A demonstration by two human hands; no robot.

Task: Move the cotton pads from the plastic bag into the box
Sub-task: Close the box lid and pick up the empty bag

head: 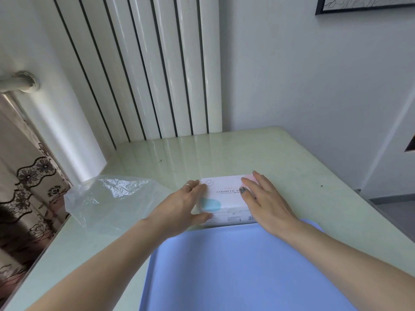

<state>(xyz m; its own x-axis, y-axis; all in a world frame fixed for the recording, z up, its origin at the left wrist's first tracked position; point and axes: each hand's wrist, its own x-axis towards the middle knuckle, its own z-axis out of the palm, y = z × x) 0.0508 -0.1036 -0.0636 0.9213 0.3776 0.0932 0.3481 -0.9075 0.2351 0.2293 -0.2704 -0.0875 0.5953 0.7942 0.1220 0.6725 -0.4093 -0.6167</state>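
1. The pack of cotton pads (224, 196) lies flat on the table (292, 171), just past the far edge of the blue tray (235, 277). It is already out of the plastic bag (107, 198), which lies crumpled to the left.
2. The left hand (182, 207) holds the left end of the pack, fingers on top and thumb at the near side. That grip looks loose.
3. The right hand (267, 200) lies flat on the right end with straight fingers. It presses but does not wrap around the pack.
4. The pack looks smooth and soft. If the hands lift it like this, I think it could slip out or bend in the middle.
5. The table looks shiny, so a push could make the pack slide away.
6. The bag is light and near the table edge. An arm could knock it to the floor.
7. I cannot see any box, so I cannot tell where the pack should go.
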